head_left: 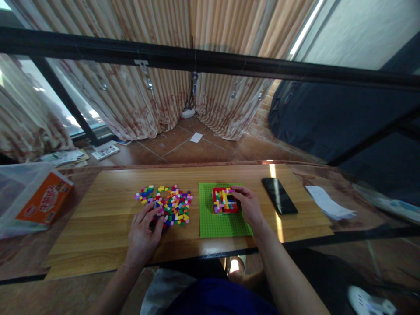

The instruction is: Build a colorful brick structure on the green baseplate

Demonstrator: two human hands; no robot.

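In the head view, the right hand's (248,205) fingers are bunching at the far right corner of the red-edged brick block (224,202), pinching something or just touching, I can't tell, while the block is lying flat beneath and left of them, sides lining up with the green baseplate (219,227), neither axis looking clearly longer. Bare studs are stretching nearer than those fingertips, with the phone (279,195) lying well right. The left hand's (144,229) fingers are curling over the loose bricks (177,203), grip unclear, open tabletop (92,210) spreading leftward.
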